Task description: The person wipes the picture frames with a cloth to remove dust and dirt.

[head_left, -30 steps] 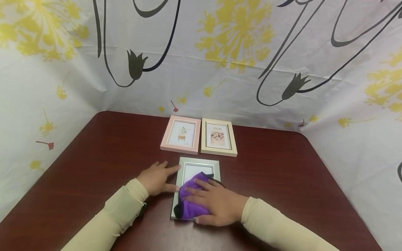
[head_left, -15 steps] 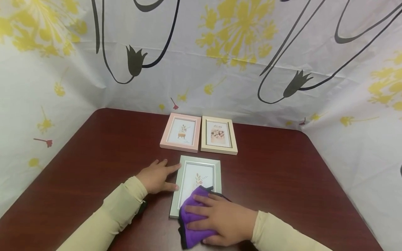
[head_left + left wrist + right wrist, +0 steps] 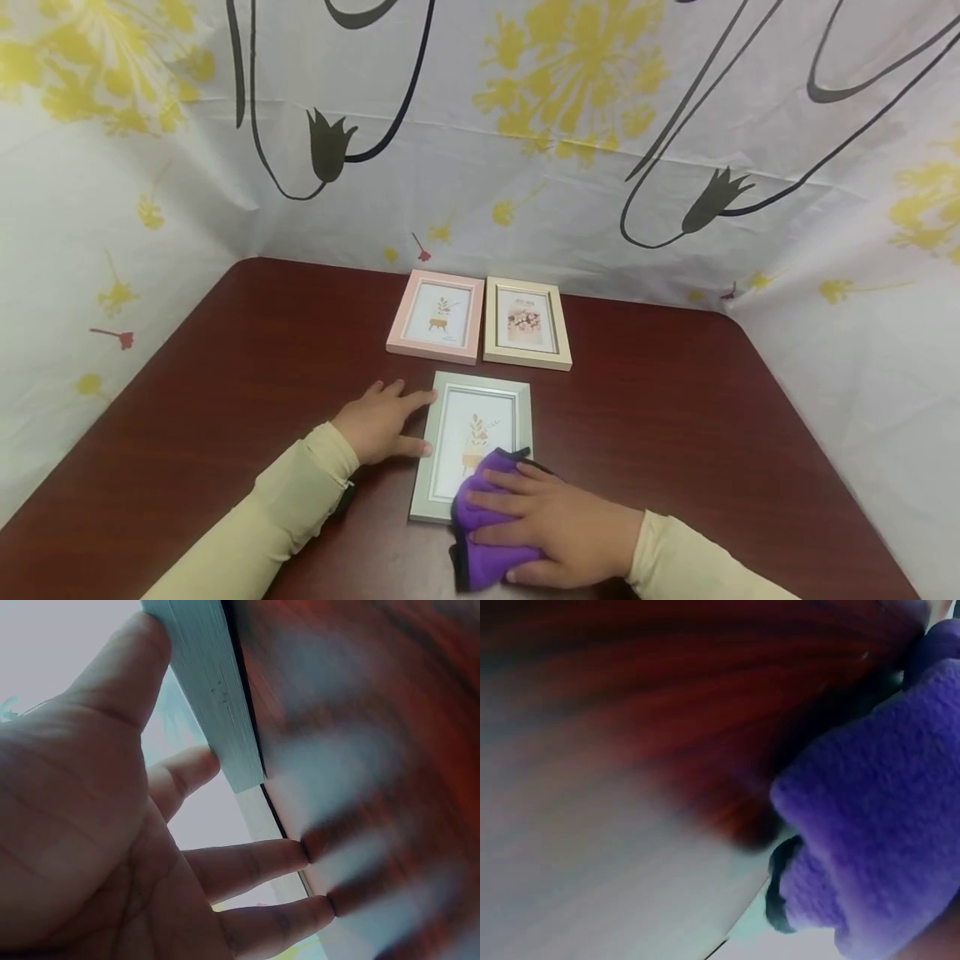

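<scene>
A pale green picture frame [image 3: 440,442] lies flat on the dark red table, showing a potted plant print. My left hand [image 3: 378,423] is spread at its left side, thumb and a fingertip touching the edge. In the left wrist view, the thumb [image 3: 124,664] meets the frame's side [image 3: 210,690] and two fingertips reach down to the table. My right hand [image 3: 566,529] lies flat with fingers spread on a purple cloth [image 3: 480,554] edged in black. That cloth covers the frame's lower right corner and hangs past it. Its fuzzy pile [image 3: 885,795] shows in the right wrist view.
Behind the green frame, a pink picture frame [image 3: 397,333] and a cream picture frame [image 3: 525,358] lie side by side on the table [image 3: 675,417]. A white sheet printed with flowers [image 3: 450,125] encloses the table's back and sides.
My right hand has drawn the purple cloth down the green frame toward me and a little rightward, uncovering more of the print. The left hand keeps its place at the frame's edge.
</scene>
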Demonstrator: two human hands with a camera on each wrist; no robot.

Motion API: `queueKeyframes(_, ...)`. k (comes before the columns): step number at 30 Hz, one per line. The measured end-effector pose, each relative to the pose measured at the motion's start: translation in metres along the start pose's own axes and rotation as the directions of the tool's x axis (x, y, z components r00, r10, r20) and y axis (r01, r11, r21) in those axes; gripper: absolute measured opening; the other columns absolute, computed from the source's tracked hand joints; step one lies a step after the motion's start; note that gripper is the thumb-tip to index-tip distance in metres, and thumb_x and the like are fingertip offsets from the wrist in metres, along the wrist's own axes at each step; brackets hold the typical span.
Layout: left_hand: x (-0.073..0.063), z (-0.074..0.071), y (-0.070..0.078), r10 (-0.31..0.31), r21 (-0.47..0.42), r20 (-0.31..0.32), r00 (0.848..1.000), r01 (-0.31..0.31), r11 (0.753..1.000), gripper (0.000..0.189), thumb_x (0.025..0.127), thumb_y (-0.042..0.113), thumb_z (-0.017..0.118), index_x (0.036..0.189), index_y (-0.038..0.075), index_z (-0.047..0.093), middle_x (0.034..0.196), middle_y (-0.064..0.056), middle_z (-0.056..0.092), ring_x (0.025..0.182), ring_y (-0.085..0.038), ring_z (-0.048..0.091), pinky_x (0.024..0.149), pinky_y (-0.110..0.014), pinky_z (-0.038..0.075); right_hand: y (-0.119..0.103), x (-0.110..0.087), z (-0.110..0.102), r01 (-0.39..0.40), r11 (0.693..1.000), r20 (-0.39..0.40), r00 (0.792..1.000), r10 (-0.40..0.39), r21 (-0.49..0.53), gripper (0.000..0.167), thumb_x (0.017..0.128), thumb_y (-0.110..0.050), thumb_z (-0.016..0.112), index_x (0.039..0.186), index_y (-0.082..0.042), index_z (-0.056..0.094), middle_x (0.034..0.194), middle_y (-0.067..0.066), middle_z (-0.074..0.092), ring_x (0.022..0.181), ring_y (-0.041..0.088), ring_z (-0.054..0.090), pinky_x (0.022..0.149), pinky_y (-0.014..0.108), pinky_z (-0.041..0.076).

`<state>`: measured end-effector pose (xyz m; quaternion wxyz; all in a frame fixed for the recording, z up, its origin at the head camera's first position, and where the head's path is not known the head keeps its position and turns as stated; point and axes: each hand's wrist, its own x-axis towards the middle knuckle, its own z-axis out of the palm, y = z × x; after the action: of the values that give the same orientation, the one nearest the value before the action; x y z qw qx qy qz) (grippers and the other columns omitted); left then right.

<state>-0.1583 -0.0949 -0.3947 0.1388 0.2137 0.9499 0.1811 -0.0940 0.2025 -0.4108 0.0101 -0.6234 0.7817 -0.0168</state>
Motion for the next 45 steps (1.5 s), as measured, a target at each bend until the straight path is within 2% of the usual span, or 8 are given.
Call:
queueKeyframes(6,-0.003,-0.002,-0.001,-0.008,-0.003,-0.009,1.0,0.008,1.0,0.075,0.086,0.048,0.074,0.15,0.017,0.046,0.146,-0.035,0.039,0.13,-0.062,0.034,0.097,-0.069,0.039,-0.005,0.032,-0.006,-0.03,0.999,0.09,0.995,0.034,-0.037,0.052,0.102,-0.053,0.043,0.15,-0.032,0.045,0.163,-0.001,0.025,0.149,0.031,0.018,0.108,0.059,0.034)
queueKeyframes(10,-0.003,-0.003,-0.002,-0.006,0.005,-0.011,1.0,0.006,1.0,0.076,0.086,0.048,0.073,0.15,0.018,0.046,0.146,-0.035,0.04,0.13,-0.062,0.034,0.096,-0.07,0.039,-0.009,0.041,-0.009,-0.044,0.997,0.106,0.993,0.051,-0.067,0.052,0.101,-0.053,0.046,0.149,-0.033,0.046,0.161,0.0,0.028,0.148,0.032,0.022,0.107,0.058,0.036)
queueKeyframes(15,-0.002,0.0,0.0,-0.007,-0.013,0.01,1.0,0.007,1.0,0.076,0.087,0.05,0.072,0.151,0.018,0.045,0.147,-0.035,0.037,0.132,-0.062,0.032,0.099,-0.07,0.037,-0.01,0.03,-0.008,-0.059,0.996,0.105,0.992,0.066,-0.067,0.055,0.102,-0.055,0.043,0.152,-0.033,0.041,0.163,-0.002,0.024,0.149,0.03,0.02,0.109,0.057,0.035)
queueKeyframes(24,-0.002,0.001,0.004,-0.021,-0.04,0.016,1.0,0.021,0.999,0.076,0.086,0.048,0.074,0.151,0.019,0.046,0.148,-0.036,0.037,0.133,-0.063,0.03,0.101,-0.069,0.035,0.004,-0.01,-0.011,-0.045,0.991,0.095,0.995,0.034,0.123,0.054,0.104,-0.049,0.043,0.154,-0.031,0.038,0.163,0.001,0.024,0.149,0.027,0.019,0.11,0.06,0.029)
queueKeyframes(30,-0.003,0.002,0.004,-0.019,-0.064,0.028,0.999,0.021,0.998,0.077,0.087,0.047,0.073,0.152,0.017,0.044,0.148,-0.038,0.034,0.134,-0.064,0.025,0.103,-0.07,0.033,0.011,-0.012,-0.011,-0.069,0.965,0.079,0.996,0.05,0.252,0.051,0.104,-0.047,0.046,0.152,-0.03,0.042,0.162,0.005,0.026,0.148,0.038,0.018,0.108,0.065,0.027)
queueKeyframes(37,-0.004,0.0,0.004,-0.022,-0.054,0.033,0.999,0.024,0.998,0.077,0.088,0.048,0.072,0.152,0.017,0.043,0.149,-0.038,0.032,0.133,-0.065,0.025,0.102,-0.07,0.033,0.015,-0.01,-0.011,-0.115,0.931,0.087,0.992,0.09,0.346,0.052,0.104,-0.045,0.046,0.152,-0.028,0.042,0.162,0.006,0.026,0.148,0.037,0.017,0.108,0.068,0.024)
queueKeyframes(41,-0.005,-0.001,0.005,-0.014,-0.058,0.037,0.999,0.016,0.998,0.077,0.089,0.047,0.072,0.153,0.017,0.042,0.149,-0.039,0.031,0.133,-0.066,0.024,0.102,-0.07,0.033,0.025,-0.007,-0.009,-0.194,0.906,0.118,0.98,0.16,0.376,0.058,0.103,-0.047,0.047,0.155,-0.023,0.038,0.163,0.007,0.022,0.149,0.038,0.012,0.112,0.066,0.018)
queueKeyframes(45,-0.005,-0.001,0.006,-0.006,-0.064,0.042,0.999,0.008,0.998,0.076,0.089,0.046,0.072,0.153,0.016,0.042,0.148,-0.04,0.031,0.133,-0.066,0.023,0.102,-0.07,0.033,0.044,0.0,-0.007,-0.323,0.875,0.178,0.945,0.275,0.362,0.063,0.101,-0.054,0.047,0.155,-0.022,0.038,0.164,0.007,0.017,0.15,0.036,0.002,0.115,0.063,0.008)
